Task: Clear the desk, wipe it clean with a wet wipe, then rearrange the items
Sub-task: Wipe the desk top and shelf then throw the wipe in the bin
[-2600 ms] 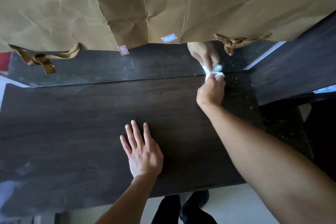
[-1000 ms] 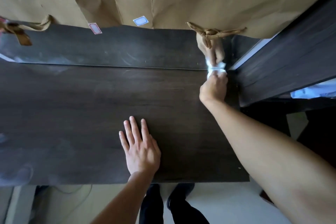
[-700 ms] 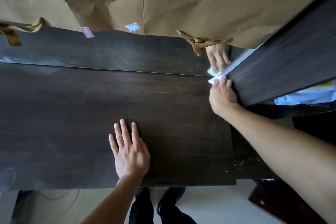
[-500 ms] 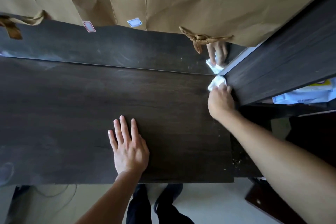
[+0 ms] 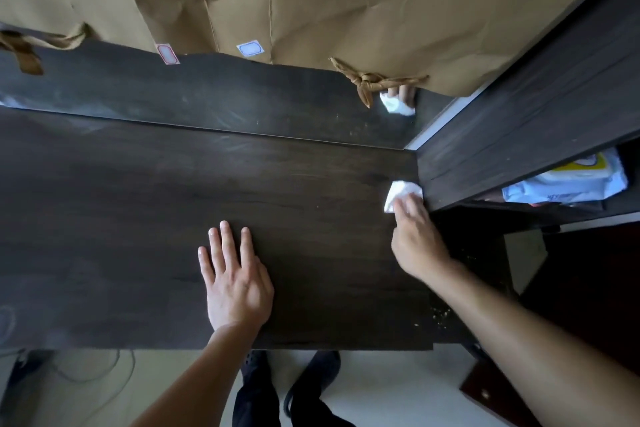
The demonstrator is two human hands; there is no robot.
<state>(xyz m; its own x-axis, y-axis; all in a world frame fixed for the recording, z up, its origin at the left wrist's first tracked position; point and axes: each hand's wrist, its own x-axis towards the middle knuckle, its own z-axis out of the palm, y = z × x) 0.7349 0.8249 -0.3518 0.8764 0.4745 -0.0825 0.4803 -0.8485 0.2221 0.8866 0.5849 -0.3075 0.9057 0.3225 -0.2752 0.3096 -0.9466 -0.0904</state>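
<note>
Right hand (image 5: 417, 241) has dragged the wet wipe (image 5: 401, 191) out of the back corner by the mirror (image 5: 207, 97) and toward the front, along the dark side panel (image 5: 519, 107). So the corner looks done and it's edge-wiping now, with nothing put back yet. The fingers look fairly straight, pressing the wipe flat rather than pinching, though it's blurry. Left hand (image 5: 237, 282) lies flat on the desk (image 5: 121, 218), fingers apart, bracing. Crumbs (image 5: 440, 314) sit on the lower ledge at the right. The panel crowds that edge, and there's a wipes pack (image 5: 568, 184) on the shelf behind it.
</note>
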